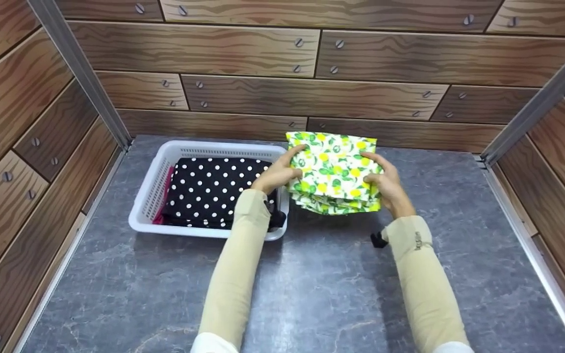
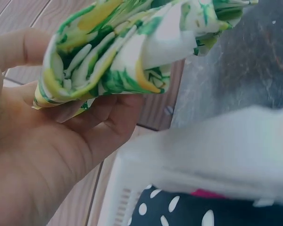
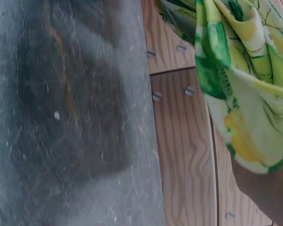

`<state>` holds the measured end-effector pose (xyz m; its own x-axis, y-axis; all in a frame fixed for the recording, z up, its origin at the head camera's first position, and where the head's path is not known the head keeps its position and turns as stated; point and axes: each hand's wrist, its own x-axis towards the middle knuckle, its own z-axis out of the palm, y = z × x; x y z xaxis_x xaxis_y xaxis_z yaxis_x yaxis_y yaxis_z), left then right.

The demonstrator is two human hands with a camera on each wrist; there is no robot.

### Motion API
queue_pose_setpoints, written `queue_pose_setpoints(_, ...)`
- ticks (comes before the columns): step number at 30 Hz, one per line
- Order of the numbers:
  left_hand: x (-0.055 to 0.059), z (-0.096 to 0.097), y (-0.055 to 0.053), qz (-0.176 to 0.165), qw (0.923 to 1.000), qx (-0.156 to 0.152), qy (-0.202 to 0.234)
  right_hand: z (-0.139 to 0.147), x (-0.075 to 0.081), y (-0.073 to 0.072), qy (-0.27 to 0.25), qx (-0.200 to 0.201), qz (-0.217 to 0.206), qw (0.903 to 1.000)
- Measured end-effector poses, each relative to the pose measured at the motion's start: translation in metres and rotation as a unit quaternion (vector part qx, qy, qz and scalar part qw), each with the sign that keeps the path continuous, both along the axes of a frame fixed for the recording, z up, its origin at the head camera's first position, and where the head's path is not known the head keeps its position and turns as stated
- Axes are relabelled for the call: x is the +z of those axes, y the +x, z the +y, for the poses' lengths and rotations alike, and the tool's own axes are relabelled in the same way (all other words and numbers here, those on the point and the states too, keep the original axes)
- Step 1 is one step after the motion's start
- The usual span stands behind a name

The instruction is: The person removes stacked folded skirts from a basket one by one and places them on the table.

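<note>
Panelling (image 1: 243,51) backs bench (image 1: 312,289). Left hand (image 1: 278,175) and right hand (image 1: 388,185) grip lemon-print cloth (image 1: 334,169) beside basket (image 1: 189,231), right edge; holding step apparent, next needs level support.

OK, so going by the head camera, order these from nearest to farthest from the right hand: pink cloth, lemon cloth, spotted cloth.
1. Lemon cloth: gripped by the right hand, extending to its left.
2. Spotted cloth: farther left, in the basket.
3. Pink cloth: farthest left, a strip showing past the spotted cloth's left edge.
</note>
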<state>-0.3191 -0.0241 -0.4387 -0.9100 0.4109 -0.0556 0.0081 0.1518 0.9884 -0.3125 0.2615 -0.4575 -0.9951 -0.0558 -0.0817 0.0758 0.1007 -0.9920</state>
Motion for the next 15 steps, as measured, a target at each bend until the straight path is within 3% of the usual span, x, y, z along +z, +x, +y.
queue_pose_setpoints(7, -0.009, 0.015, -0.008, 0.008, 0.9999, -0.014, -0.002, 0.012, -0.011, -0.002, 0.009, -0.042, 0.008, 0.999)
queue_pose_setpoints(15, -0.015, 0.026, -0.012, 0.013, 0.9997, -0.003, -0.02, 0.017, -0.019, -0.009, 0.012, -0.071, 0.002, 0.9974)
